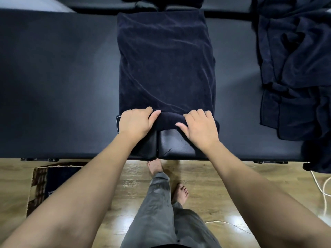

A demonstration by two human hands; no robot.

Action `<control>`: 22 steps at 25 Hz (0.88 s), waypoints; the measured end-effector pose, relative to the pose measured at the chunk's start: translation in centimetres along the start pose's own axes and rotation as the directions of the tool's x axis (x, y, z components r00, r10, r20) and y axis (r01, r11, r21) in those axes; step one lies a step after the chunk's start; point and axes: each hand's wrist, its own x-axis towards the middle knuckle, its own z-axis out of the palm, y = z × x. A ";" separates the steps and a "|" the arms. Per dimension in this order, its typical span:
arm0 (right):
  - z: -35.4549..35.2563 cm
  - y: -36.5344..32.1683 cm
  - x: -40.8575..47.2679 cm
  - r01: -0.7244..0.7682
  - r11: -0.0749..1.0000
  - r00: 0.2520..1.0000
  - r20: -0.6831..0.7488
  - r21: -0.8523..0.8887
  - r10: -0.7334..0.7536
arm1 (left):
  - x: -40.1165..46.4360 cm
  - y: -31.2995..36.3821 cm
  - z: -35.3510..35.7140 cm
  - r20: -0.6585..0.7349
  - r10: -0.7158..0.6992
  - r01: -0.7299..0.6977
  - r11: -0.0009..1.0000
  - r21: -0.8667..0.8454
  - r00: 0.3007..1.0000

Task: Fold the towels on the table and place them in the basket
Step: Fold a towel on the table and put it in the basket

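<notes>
The long navy terry towel lies flat mid-surface, its near end rolled up. It looks soft, limp and light, best held at that rolled near edge. The left hand and right hand each have fingers curled over the roll, gripping it. 1 crumpled navy towel heap sits right of the towel.

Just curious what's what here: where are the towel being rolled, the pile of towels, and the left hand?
towel (165, 65), head view, flat middle.
pile of towels (293, 56), head view, crumpled middle.
left hand (136, 122), head view, back of hand.
</notes>
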 end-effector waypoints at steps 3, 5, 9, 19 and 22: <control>-2.1 0.8 2.1 0.004 0.994 0.979 0.204 0.106 -0.025 | -0.3 1.0 -0.7 0.087 -0.142 0.146 0.988 -0.045 0.986; -2.9 1.0 2.8 -0.067 0.980 0.949 0.314 0.188 0.004 | -0.6 1.6 -0.8 0.032 -0.124 0.125 0.992 -0.030 0.992; -3.1 0.7 3.6 -0.178 0.966 0.917 0.388 0.189 0.093 | -3.1 1.9 1.3 -0.143 0.059 -0.046 0.994 0.094 0.988; 0.9 -3.5 -1.9 -0.182 0.983 0.975 -0.131 -0.017 0.178 | 2.1 1.7 -0.3 0.075 0.081 -0.091 0.986 0.141 0.994; 1.3 -2.3 -1.2 -0.124 0.989 0.992 -0.049 -0.081 0.120 | 3.7 1.9 -1.0 0.185 0.019 -0.036 0.995 0.088 0.982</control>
